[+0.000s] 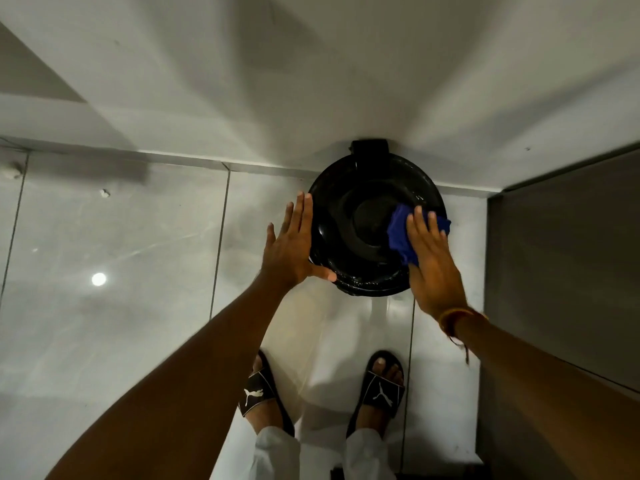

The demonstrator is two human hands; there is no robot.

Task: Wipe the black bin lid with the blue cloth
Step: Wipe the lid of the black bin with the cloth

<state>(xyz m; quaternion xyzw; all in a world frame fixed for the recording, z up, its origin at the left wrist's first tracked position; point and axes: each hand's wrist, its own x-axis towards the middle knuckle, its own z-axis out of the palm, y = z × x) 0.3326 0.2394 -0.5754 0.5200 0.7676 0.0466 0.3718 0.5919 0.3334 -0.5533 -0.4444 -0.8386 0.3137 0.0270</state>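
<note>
A round black bin lid (349, 216) lies closed on a bin that stands against the white wall. On the lid's right side lies a crumpled blue cloth (398, 233). My right hand (433, 265) lies flat on the cloth, fingers spread, pressing it onto the lid. My left hand (291, 247) is open, with its fingers straight along the lid's left rim and its thumb on the front edge. The lid's surface shines and looks wet near the front rim.
Glossy grey floor tiles (121, 271) stretch to the left. A grey cabinet side or door (561, 265) rises close on the right. My feet in black slides (381, 389) stand just in front of the bin. Small bits of debris (104, 193) lie near the wall.
</note>
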